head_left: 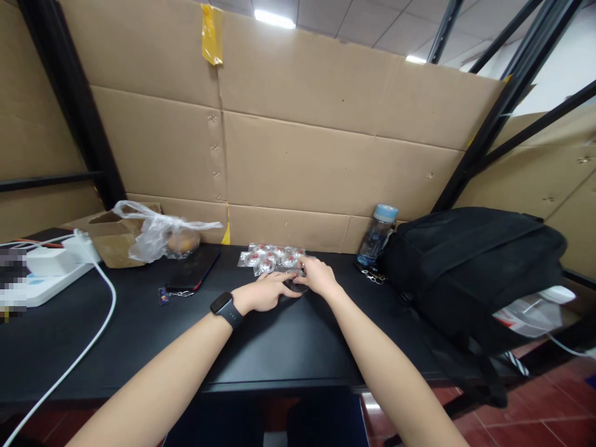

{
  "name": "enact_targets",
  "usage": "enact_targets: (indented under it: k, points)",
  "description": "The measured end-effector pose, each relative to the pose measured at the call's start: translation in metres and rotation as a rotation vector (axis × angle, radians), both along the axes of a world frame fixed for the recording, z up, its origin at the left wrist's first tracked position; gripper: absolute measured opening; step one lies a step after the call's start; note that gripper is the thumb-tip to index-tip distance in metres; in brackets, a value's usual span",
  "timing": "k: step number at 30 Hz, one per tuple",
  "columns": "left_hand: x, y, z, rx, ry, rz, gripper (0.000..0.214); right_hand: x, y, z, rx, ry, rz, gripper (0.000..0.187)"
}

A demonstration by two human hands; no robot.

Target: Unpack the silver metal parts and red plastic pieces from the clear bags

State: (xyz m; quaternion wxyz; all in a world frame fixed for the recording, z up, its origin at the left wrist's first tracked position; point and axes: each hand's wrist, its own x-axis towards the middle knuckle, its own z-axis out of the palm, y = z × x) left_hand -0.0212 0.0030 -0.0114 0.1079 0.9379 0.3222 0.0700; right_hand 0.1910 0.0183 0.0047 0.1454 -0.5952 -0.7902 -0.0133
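Several small clear plastic packets lie in a cluster on the black table, each with a round silvery item marked in red. At the near side of the cluster, my left hand, with a dark smartwatch on its wrist, grips one packet from the left, thumb and index finger at its edges. My right hand meets it from the right, its fingers bent onto the same packet. Much of that packet is hidden under the fingers.
On the left stand a power strip with a white cable, a brown paper bag, a knotted plastic bag and a dark phone. Rightward are a blue-lidded bottle and a black backpack. A cardboard wall closes the back.
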Motion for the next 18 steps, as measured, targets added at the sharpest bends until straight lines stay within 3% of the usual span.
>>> enact_targets:
  k: [6,8,10,12,15,18]
  points:
    - [0.0,0.001,0.004,0.021,-0.005,-0.007,0.065,-0.007,0.002,-0.002,0.054,0.023,-0.082,0.034]
    - [-0.004,0.003,0.008,0.033,-0.021,-0.018,0.061,0.0,0.004,0.001,-0.004,0.091,0.016,0.036]
    - [-0.008,0.004,0.012,0.048,-0.073,-0.029,0.054,0.011,0.007,0.005,-0.093,0.197,0.203,0.037]
    - [-0.01,0.005,0.015,0.07,-0.159,-0.027,0.047,0.023,0.01,0.008,-0.127,0.326,0.346,0.027]
    - [-0.008,0.005,0.016,0.145,-0.251,0.054,0.047,0.034,0.016,0.008,-0.115,0.417,0.394,0.017]
    - [-0.001,0.005,0.014,0.234,-0.238,0.157,0.024,0.035,0.018,0.004,-0.182,0.365,0.416,0.029]
